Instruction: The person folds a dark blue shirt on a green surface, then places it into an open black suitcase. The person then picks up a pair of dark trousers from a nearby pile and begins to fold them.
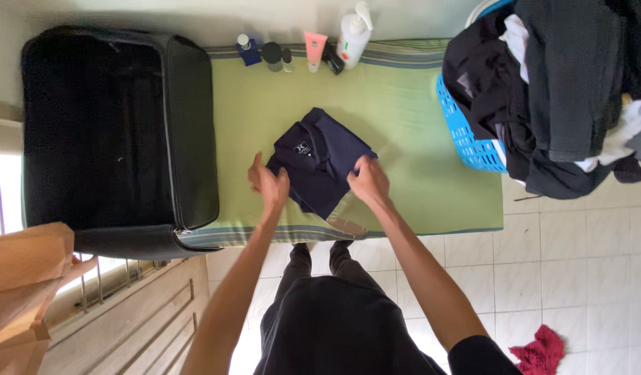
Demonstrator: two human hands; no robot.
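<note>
I note the navy polo shirt (pixel 322 161) lying mostly folded mid-mat (pixel 417 132), left hand (pixel 268 183) and right hand (pixel 367 180) each pinching an edge; open black suitcase (pixel 119 132) holds nothing visible

This is a room in a home, most likely a bedroom or laundry corner. A green woven mat with striped edges (pixel 417 139) lies spread on a floor of pale square tiles (pixel 570 271). An open black fabric suitcase (pixel 112 132) sits at one end of the mat, and a blue plastic laundry basket (pixel 466 135) heaped with dark clothes stands at the other. A row of toiletry bottles and tubes (pixel 313 48) lines the wall, and a window with metal bars (pixel 105 281) lets in daylight beside a wooden panel.
</note>
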